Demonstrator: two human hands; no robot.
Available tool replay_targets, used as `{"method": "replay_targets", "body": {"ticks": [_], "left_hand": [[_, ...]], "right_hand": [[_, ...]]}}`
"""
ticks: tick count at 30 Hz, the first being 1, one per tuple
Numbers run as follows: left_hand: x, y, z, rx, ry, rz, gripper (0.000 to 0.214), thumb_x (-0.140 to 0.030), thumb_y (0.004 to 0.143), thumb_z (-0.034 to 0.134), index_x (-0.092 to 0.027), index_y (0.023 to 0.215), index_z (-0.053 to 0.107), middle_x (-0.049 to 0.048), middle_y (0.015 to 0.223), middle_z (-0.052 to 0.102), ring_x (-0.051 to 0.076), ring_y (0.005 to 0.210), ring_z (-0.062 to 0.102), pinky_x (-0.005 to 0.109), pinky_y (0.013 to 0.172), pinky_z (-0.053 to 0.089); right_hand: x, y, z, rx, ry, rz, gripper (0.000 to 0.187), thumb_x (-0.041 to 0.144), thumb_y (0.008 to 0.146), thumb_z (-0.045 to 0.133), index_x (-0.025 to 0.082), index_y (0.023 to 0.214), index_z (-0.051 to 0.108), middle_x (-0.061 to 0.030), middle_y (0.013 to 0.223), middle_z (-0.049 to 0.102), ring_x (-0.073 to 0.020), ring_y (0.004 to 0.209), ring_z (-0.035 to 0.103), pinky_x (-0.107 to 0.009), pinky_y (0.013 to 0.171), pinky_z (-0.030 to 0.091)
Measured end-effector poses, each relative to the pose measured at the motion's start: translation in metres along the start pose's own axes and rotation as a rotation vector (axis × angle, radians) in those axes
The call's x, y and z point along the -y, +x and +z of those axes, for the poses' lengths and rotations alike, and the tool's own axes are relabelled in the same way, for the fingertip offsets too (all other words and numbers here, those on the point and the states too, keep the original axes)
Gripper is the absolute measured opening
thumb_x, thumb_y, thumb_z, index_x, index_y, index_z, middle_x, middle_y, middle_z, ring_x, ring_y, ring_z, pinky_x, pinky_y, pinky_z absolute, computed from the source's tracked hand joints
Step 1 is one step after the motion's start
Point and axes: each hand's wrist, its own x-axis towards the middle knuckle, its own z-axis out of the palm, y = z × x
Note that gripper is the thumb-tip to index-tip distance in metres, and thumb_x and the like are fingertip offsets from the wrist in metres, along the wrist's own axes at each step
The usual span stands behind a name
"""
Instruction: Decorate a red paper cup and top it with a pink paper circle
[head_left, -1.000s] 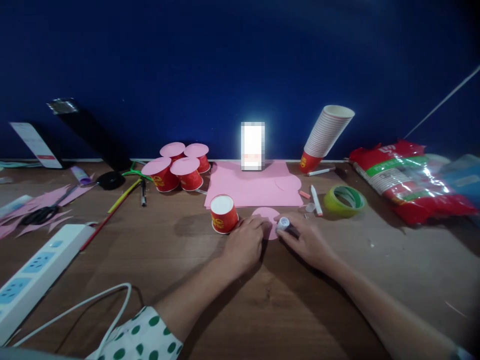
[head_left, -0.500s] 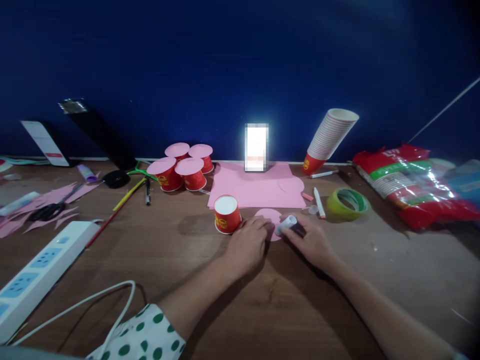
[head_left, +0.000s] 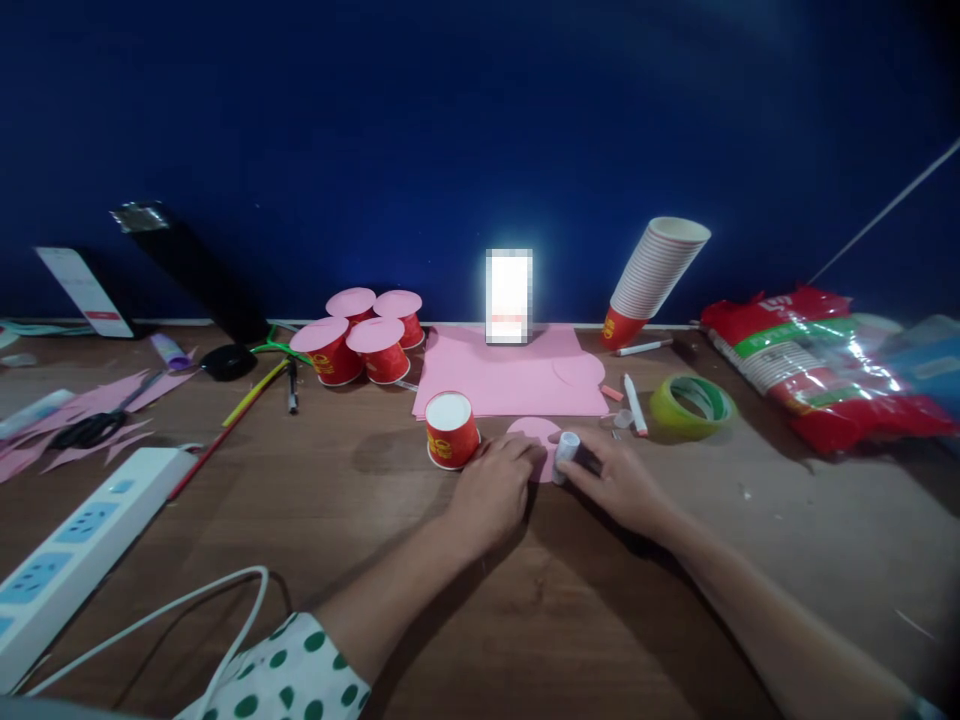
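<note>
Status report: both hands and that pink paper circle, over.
Left hand palm down, fingertips on round pink paper circle. Right hand gripping white-tipped dark glue stick, tip at circle's edge. Upside-down red paper cup beside left hand.

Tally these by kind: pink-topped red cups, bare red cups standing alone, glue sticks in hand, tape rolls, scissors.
Pink-topped red cups: 4
Bare red cup: 1
Glue stick in hand: 1
Tape roll: 1
Scissors: 1
Total: 8

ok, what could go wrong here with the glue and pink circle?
The pink circle is pinned at its near edge by the left hand; the glue stick in the right hand may drag or crease it. Glue could smear past the edge onto the table. The left hand sits beside the red cup and might knock it.
</note>
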Motion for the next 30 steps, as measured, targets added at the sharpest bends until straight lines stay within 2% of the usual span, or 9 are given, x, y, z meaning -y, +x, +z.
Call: {"method": "replay_targets", "body": {"ticks": [4,6,8,10,14,18,21,26,30], "left_hand": [[0.001,0.0,0.001,0.002,-0.006,-0.004,0.039,-0.01,0.088,0.042,-0.022,0.123,0.054,0.006,0.133,0.056,0.02,0.126,0.047,0.041,0.108,0.037],[0.0,0.0,0.003,0.001,-0.007,-0.024,0.038,-0.012,0.089,0.042,-0.022,0.124,0.053,0.0067,0.131,0.058,0.021,0.124,0.049,0.041,0.107,0.038],[0.0,0.0,0.004,-0.001,-0.008,-0.054,0.041,-0.013,0.089,0.042,-0.021,0.128,0.048,0.0077,0.132,0.057,0.021,0.123,0.05,0.041,0.107,0.039],[0.0,0.0,0.005,0.001,-0.005,-0.076,0.046,-0.013,0.088,0.041,-0.02,0.134,0.043,0.0087,0.136,0.054,0.022,0.125,0.049,0.042,0.108,0.038],[-0.001,-0.001,0.004,0.021,0.008,-0.093,0.051,-0.012,0.087,0.039,-0.02,0.137,0.04,0.0092,0.14,0.051,0.024,0.128,0.047,0.045,0.11,0.035],[-0.001,-0.001,0.004,0.02,0.001,-0.09,0.049,-0.012,0.088,0.038,-0.019,0.137,0.04,0.0097,0.141,0.051,0.022,0.129,0.047,0.043,0.11,0.035],[-0.002,-0.001,0.003,0.016,-0.009,-0.091,0.048,-0.013,0.089,0.038,-0.019,0.137,0.041,0.0093,0.14,0.052,0.022,0.128,0.047,0.044,0.11,0.035],[-0.002,-0.002,0.003,0.019,-0.015,-0.091,0.053,-0.01,0.086,0.039,-0.018,0.139,0.038,0.0103,0.141,0.05,0.023,0.13,0.045,0.043,0.11,0.036],[-0.002,-0.001,0.003,0.013,-0.013,-0.091,0.05,-0.012,0.088,0.039,-0.018,0.138,0.04,0.0097,0.14,0.052,0.022,0.128,0.047,0.043,0.11,0.035]], "right_hand": [[-0.009,-0.002,-0.007,-0.106,0.068,0.121,0.024,0.034,0.088,0.057,0.018,0.105,0.063,-0.0057,0.096,0.071,-0.022,0.088,0.066,-0.033,0.08,0.051],[-0.012,-0.001,-0.007,-0.191,0.046,0.129,0.023,0.035,0.087,0.057,0.018,0.102,0.063,-0.0056,0.094,0.071,-0.0218,0.086,0.065,-0.033,0.079,0.051],[-0.013,0.0,-0.004,-0.223,0.01,0.107,0.017,0.033,0.087,0.057,0.019,0.093,0.064,-0.0043,0.087,0.07,-0.0209,0.082,0.064,-0.031,0.077,0.05],[-0.012,0.001,0.001,-0.21,-0.012,0.086,0.013,0.031,0.087,0.057,0.019,0.089,0.063,-0.0033,0.084,0.069,-0.0201,0.079,0.063,-0.03,0.074,0.049],[-0.009,0.002,0.008,-0.179,-0.052,0.022,0.01,0.024,0.087,0.058,0.02,0.094,0.062,-0.0037,0.088,0.068,-0.0205,0.08,0.061,-0.031,0.075,0.047],[-0.002,0.0,0.005,-0.084,-0.097,-0.039,0.005,0.022,0.088,0.056,0.02,0.088,0.06,-0.0042,0.088,0.067,-0.0202,0.08,0.059,-0.031,0.074,0.046],[0.003,-0.002,0.0,-0.043,-0.05,-0.037,0.006,0.022,0.088,0.057,0.02,0.092,0.061,-0.0038,0.091,0.068,-0.0201,0.083,0.061,-0.03,0.076,0.047],[0.0,-0.002,0.001,-0.146,0.023,0.063,0.017,0.026,0.087,0.058,0.019,0.101,0.064,-0.0046,0.095,0.071,-0.0216,0.087,0.065,-0.03,0.076,0.05],[-0.004,0.0,0.009,-0.165,-0.02,0.028,0.013,0.023,0.086,0.059,0.019,0.096,0.065,-0.0051,0.094,0.07,-0.0214,0.086,0.064,-0.031,0.079,0.05]]}}
